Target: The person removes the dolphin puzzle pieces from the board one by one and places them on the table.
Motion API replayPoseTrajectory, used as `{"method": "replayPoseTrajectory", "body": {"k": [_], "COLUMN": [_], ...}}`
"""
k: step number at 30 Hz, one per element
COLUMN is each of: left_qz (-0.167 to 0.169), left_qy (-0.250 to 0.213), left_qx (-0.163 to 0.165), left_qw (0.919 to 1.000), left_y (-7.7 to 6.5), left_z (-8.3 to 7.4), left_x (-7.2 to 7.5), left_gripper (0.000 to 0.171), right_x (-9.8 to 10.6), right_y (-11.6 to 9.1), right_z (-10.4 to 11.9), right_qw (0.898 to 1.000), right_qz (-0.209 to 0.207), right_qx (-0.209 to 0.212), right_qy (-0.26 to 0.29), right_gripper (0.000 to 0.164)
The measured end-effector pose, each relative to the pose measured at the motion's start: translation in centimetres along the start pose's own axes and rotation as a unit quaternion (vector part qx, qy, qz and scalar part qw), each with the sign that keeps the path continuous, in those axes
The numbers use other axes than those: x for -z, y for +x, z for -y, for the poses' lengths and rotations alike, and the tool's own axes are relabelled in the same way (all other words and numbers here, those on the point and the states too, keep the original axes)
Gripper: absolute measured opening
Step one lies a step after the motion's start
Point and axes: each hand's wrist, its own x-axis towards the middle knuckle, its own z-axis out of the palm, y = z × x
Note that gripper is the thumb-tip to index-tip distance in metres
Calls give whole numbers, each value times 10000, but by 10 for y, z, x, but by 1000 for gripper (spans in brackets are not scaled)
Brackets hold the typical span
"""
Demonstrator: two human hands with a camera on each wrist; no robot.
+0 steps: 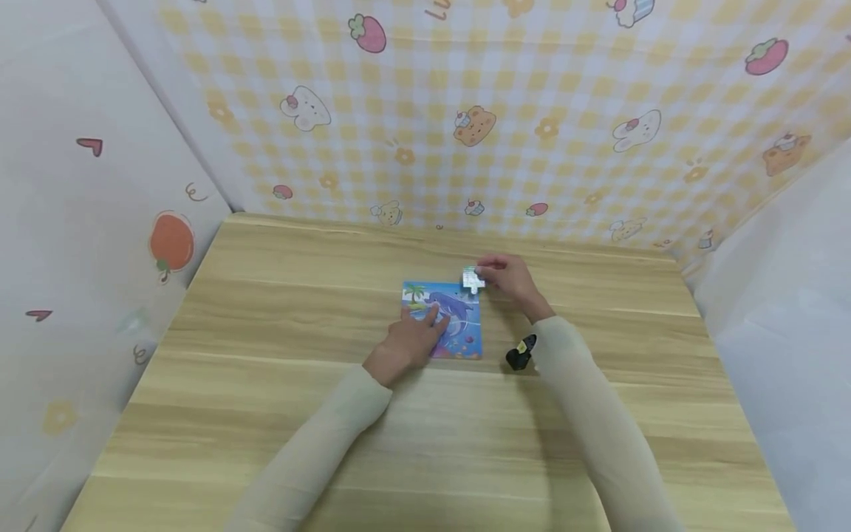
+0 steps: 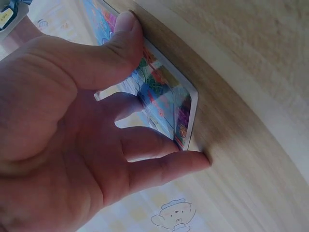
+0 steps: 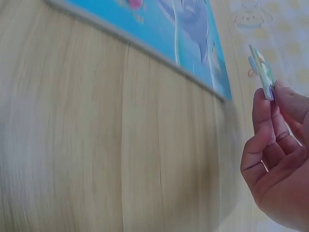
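A blue jigsaw puzzle [image 1: 470,346] with a dolphin and palm tree picture lies flat on the table. My left hand [image 1: 412,338] rests on its left part with fingers spread. In the left wrist view, the thumb of the left hand [image 2: 72,121] lies over the puzzle [image 2: 157,89], and the little finger reaches past its corner onto the wood. Thumb and fingertips of my right hand [image 1: 510,281] pinch a puzzle piece [image 1: 473,279] above the puzzle's far right corner. In the right wrist view that piece [image 3: 264,72] is seen nearly edge-on, apart from the puzzle [image 3: 145,24].
The wood-grain table [image 1: 266,325] reaches back to a yellow checked cloth [image 1: 425,111] with cartoon prints. A white printed cloth [image 1: 80,244] hangs on the left, and a pale one [image 1: 791,281] on the right. A small black device [image 1: 521,355] sits by the right sleeve's cuff.
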Motion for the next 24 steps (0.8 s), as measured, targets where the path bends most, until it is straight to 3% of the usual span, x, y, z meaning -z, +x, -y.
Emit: {"method": "replayPoseTrajectory", "body": {"k": [9,19,24], "left_qz": [4,83,29], "left_qy": [12,-42,-65], "left_qx": [8,62,14], "left_qw": [10000,9999,10000], "left_y": [2,0,1], "left_z": [1,1,2], "left_x": [-2,-1,-2], "left_gripper": [57,58,59], "right_x": [22,35,34], "right_y": [0,-1,-3], "right_z": [-17,-29,-30], "right_qw": [9990,9921,9835], "right_qz": [-374,-780,-889], "right_qx": [-249,-78,32], "right_qy": [-35,-974,-1577], "right_gripper": [25,14,13]}}
